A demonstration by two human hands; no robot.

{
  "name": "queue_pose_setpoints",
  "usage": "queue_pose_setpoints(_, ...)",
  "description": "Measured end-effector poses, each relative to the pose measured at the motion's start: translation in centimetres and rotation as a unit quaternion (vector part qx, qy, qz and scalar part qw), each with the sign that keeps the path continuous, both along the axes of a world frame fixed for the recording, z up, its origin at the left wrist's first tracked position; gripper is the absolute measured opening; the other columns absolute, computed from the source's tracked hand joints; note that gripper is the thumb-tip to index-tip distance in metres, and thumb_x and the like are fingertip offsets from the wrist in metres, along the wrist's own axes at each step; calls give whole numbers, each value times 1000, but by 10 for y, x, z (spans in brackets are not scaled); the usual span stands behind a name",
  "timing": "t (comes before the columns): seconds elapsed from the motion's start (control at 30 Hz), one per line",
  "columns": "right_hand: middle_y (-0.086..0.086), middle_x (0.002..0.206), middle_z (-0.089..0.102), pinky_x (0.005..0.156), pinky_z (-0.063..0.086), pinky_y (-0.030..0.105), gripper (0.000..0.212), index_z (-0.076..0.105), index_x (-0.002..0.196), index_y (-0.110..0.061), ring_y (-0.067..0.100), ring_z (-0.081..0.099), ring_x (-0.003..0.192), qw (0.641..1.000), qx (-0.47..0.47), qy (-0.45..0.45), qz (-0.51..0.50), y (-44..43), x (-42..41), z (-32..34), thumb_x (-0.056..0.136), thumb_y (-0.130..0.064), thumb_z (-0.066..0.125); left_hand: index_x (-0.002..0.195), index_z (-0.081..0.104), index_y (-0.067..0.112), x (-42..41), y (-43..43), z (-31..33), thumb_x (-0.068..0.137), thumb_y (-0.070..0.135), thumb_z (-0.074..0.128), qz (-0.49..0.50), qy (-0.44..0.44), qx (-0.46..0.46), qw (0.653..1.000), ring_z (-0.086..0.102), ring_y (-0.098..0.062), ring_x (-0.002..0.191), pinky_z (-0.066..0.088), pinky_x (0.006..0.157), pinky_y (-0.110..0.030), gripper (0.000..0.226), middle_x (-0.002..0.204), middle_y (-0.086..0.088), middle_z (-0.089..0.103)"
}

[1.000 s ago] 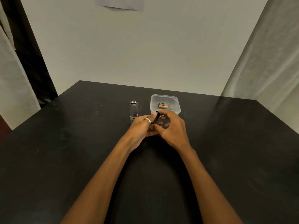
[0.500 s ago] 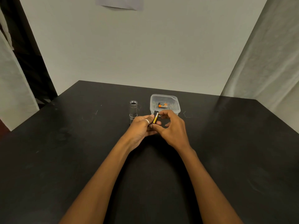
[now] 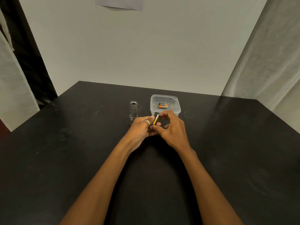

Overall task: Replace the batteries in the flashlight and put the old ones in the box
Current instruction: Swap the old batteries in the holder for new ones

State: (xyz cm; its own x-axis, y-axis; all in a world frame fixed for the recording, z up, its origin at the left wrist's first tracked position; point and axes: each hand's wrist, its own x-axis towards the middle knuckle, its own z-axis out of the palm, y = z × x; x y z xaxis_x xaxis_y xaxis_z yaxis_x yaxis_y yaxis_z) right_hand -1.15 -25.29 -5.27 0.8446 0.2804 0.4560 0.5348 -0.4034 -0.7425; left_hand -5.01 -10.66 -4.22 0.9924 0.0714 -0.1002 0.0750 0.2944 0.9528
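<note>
A grey flashlight body (image 3: 133, 111) stands upright on the black table (image 3: 65, 151), its open end up. Just right of it, my left hand (image 3: 142, 129), with a ring on one finger, holds a black battery holder with a yellow-banded battery (image 3: 155, 119) in it. My right hand (image 3: 172, 129) meets it from the right, its fingertips pinching the top end of the same holder. Behind my hands sits a clear plastic box (image 3: 165, 105) with an orange and black battery (image 3: 163, 105) lying inside.
The table's far edge runs along a pale wall. Grey curtains (image 3: 266, 59) hang at the right, and another curtain and a dark gap lie at the left. A sheet of paper (image 3: 119, 3) is fixed high on the wall.
The holder has turned between my fingers, so the battery's yellow band shows where only black showed a second ago. My hands have stayed in the same spot.
</note>
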Motion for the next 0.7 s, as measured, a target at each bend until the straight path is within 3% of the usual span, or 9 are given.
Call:
queue_pose_setpoints(0.13,-20,112,64,76,60,28,40,65,120,-22,2,65,105,1000,-13,-21,20,-3,-1,2,84,-27,81,106,74,6,-1,1,2,107,22,47,11,6,6,1000,68,-21,90,60,81,-33,31,92,-13,69)
queue_pose_setpoints(0.23,-19,111,65,76,59,26,32,68,119,-20,1,64,103,998,-22,-52,11,-5,-1,3,87,-21,75,94,75,10,-3,-1,5,107,22,48,9,1,20,1000,69,-18,85,58,75,-28,32,92,-12,69)
queue_pose_setpoints(0.4,-4,116,71,73,54,17,34,69,121,-17,6,64,101,993,-64,-104,4,-6,0,1,88,-24,74,92,76,11,-4,-1,5,107,21,48,5,-6,23,1000,67,-21,89,59,80,-32,34,91,-12,69)
queue_pose_setpoints(0.7,0,117,70,81,60,33,40,66,126,-17,13,64,105,978,-139,-156,4,-9,3,-3,91,-37,68,96,74,6,-6,-2,7,108,18,47,9,-10,28,1000,68,-19,87,60,74,-28,32,87,-12,68)
